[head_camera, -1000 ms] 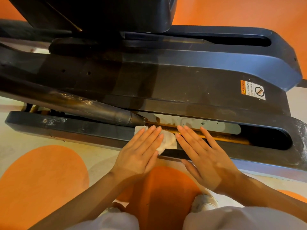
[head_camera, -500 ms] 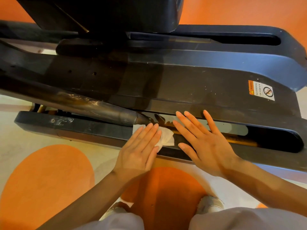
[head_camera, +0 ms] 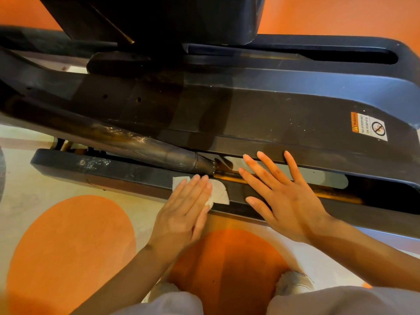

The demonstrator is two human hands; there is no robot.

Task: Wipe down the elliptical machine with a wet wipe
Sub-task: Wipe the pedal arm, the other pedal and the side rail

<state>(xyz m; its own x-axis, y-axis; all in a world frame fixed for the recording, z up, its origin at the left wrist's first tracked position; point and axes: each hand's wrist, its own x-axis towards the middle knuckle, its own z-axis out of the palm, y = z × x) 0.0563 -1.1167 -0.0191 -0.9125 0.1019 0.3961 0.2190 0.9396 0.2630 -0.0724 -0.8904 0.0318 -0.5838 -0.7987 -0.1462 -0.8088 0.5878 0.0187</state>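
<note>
Because the near rail [head_camera: 127, 176] of the elliptical machine [head_camera: 272, 110] is narrow and flat, I keep my left hand [head_camera: 184, 210] laid flat on the wet wipe [head_camera: 219, 194], fingers straight and together, pressing it to the rail's top face just below the end of the dark roller arm [head_camera: 145, 146]. The wipe shows white on both sides of the fingers. My right hand [head_camera: 281, 194] is spread, fingers apart, holding nothing, resting across the rail and slot [head_camera: 375, 194] just beside the wipe; I judge it a brace for balance. The warning label [head_camera: 369, 128] lies well apart, not yet reached.
</note>
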